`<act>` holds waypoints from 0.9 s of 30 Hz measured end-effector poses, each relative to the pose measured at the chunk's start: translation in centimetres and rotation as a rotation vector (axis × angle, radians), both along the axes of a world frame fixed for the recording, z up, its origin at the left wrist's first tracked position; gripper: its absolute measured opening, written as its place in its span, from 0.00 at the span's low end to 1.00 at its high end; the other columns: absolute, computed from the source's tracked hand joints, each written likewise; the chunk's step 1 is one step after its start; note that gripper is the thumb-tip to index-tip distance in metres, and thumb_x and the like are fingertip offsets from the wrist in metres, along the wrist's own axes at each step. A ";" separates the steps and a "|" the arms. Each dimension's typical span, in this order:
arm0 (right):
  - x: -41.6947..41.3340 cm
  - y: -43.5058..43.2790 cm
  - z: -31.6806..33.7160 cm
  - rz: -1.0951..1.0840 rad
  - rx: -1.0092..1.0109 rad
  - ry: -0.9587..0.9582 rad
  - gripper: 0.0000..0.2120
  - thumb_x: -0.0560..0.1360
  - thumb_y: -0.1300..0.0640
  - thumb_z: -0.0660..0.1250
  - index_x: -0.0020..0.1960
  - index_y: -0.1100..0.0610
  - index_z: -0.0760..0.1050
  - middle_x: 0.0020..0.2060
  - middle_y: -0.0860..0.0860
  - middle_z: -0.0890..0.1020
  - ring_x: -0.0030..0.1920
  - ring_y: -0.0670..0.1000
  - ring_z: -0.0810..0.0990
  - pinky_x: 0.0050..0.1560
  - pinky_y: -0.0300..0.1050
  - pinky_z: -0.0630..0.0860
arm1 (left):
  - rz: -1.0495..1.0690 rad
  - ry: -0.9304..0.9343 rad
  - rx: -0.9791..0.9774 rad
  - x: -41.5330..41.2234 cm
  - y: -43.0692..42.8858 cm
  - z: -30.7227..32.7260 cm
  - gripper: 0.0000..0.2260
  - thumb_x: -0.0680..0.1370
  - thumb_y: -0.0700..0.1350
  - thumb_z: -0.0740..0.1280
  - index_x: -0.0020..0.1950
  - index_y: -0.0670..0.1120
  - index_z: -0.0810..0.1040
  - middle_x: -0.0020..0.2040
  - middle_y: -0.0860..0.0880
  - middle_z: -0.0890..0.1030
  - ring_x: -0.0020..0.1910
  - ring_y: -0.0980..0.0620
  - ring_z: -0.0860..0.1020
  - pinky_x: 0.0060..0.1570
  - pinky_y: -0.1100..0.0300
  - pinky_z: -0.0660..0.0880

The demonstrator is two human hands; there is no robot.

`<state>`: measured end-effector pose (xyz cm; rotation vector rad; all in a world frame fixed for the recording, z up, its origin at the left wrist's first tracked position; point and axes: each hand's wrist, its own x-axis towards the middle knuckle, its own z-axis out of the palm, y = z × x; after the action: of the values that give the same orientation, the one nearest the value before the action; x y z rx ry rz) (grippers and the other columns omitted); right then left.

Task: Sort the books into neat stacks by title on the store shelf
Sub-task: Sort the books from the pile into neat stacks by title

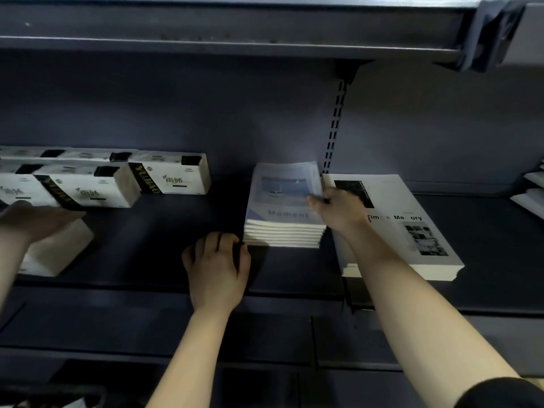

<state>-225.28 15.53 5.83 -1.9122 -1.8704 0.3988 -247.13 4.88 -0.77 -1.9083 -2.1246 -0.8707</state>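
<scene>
The right hand [338, 210] is gripping the right edge of the "Moment" stack [282, 228] on the shelf [176, 245], with its thumb lying on the top cover, just beside the "Time & Memory" stack [412, 231]. The left hand [217, 260] is resting curled at the stack's near left corner, holding nothing. I'd be pressing both sides inward evenly, squaring the copies without skewing them.

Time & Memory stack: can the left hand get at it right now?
Probably not directly: the Moment stack and the right forearm sit between the left hand and the Time & Memory stack.
</scene>
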 end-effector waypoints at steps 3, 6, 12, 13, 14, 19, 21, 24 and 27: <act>-0.1 0.0 0.0 -0.005 -0.005 0.001 0.22 0.78 0.38 0.56 0.59 0.52 0.76 0.50 0.54 0.81 0.53 0.57 0.79 0.53 0.50 0.76 | 0.001 -0.003 0.004 0.1 0.0 0.0 0.18 0.76 0.55 0.54 0.51 0.46 0.78 0.49 0.45 0.78 0.50 0.42 0.74 0.56 0.44 0.64; -0.1 0.0 -0.1 -0.003 -0.018 0.021 0.22 0.78 0.37 0.56 0.58 0.52 0.75 0.50 0.54 0.81 0.53 0.57 0.79 0.54 0.53 0.77 | 0.003 -0.012 0.007 0.1 0.0 0.1 0.18 0.76 0.54 0.54 0.51 0.46 0.78 0.49 0.45 0.78 0.49 0.42 0.74 0.56 0.44 0.64; -0.3 -0.1 -0.1 -0.035 -0.006 0.042 0.22 0.78 0.38 0.57 0.55 0.55 0.76 0.48 0.55 0.81 0.52 0.57 0.79 0.53 0.55 0.78 | 0.003 -0.023 0.004 0.0 0.0 0.1 0.18 0.76 0.54 0.54 0.51 0.46 0.78 0.49 0.45 0.78 0.49 0.42 0.75 0.55 0.44 0.65; -0.4 -0.2 -0.1 -0.043 0.000 0.047 0.22 0.78 0.38 0.58 0.54 0.56 0.76 0.47 0.55 0.81 0.51 0.57 0.80 0.52 0.55 0.79 | 0.005 -0.025 0.001 0.0 0.0 0.1 0.18 0.76 0.54 0.54 0.51 0.46 0.78 0.49 0.45 0.78 0.49 0.42 0.75 0.56 0.44 0.65; -0.4 -0.2 -0.1 -0.050 0.008 0.052 0.22 0.77 0.38 0.58 0.53 0.56 0.77 0.46 0.55 0.81 0.50 0.57 0.80 0.51 0.54 0.79 | 0.007 -0.027 -0.001 0.0 0.0 0.1 0.18 0.76 0.54 0.54 0.51 0.46 0.78 0.49 0.45 0.78 0.50 0.42 0.75 0.56 0.44 0.65; -0.5 -0.4 0.3 -0.052 0.029 0.010 0.21 0.78 0.39 0.58 0.50 0.57 0.76 0.45 0.55 0.81 0.48 0.57 0.79 0.46 0.50 0.78 | 0.000 -0.118 0.027 0.0 -0.2 0.5 0.18 0.76 0.53 0.53 0.55 0.46 0.76 0.52 0.45 0.78 0.52 0.42 0.74 0.57 0.44 0.64; -0.5 -0.6 0.6 -0.062 0.033 -0.061 0.22 0.78 0.38 0.57 0.50 0.56 0.76 0.44 0.55 0.80 0.45 0.56 0.78 0.41 0.47 0.75 | -0.003 -0.217 0.048 0.0 -0.3 0.9 0.19 0.76 0.53 0.52 0.58 0.46 0.75 0.56 0.44 0.77 0.56 0.42 0.73 0.58 0.44 0.64; -0.3 -1.0 1.0 -0.076 0.037 -0.189 0.25 0.79 0.36 0.53 0.51 0.56 0.76 0.45 0.55 0.80 0.44 0.56 0.77 0.38 0.44 0.69 | 0.001 -0.313 0.092 0.0 -0.6 2.0 0.20 0.76 0.53 0.52 0.61 0.46 0.73 0.60 0.43 0.75 0.59 0.41 0.71 0.58 0.44 0.64; 0.5 -1.5 1.3 -0.075 0.076 -0.140 0.26 0.81 0.38 0.49 0.50 0.57 0.76 0.47 0.57 0.81 0.49 0.59 0.80 0.41 0.46 0.69 | -0.038 -0.184 0.094 0.9 -0.5 3.2 0.20 0.77 0.54 0.53 0.61 0.46 0.74 0.62 0.43 0.74 0.59 0.40 0.71 0.57 0.43 0.66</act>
<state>-224.75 14.03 7.13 -1.9977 -1.8643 0.1721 -246.22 4.34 2.47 -1.8935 -2.1091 -1.1738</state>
